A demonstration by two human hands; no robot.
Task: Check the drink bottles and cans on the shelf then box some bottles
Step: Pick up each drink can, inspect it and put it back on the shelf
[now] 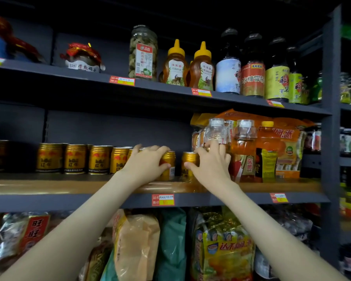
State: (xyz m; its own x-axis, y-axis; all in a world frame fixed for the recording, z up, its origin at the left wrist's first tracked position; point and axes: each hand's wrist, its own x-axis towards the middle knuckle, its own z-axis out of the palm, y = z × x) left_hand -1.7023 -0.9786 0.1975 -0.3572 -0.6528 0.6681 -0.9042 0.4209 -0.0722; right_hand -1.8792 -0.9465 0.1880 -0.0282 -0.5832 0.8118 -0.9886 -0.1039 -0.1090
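A row of gold drink cans (75, 159) stands on the middle wooden shelf (49, 185). My left hand (145, 163) grips one gold can (168, 166) near the row's right end, fingers curled over its top. My right hand (210, 163) holds the neighbouring gold can (188, 163), thumb on its front and fingers round its far side. Right of the cans stand orange drink bottles (244, 151) with clear caps, and one with a yellow cap (268, 151).
The upper shelf carries a jar (143, 52), two honey squeeze bottles (175, 64) and dark tall bottles (252, 65). Snack bags (137, 246) fill the shelf below. A dark metal upright (331, 128) bounds the shelving on the right. Price tags (163, 199) line the shelf edges.
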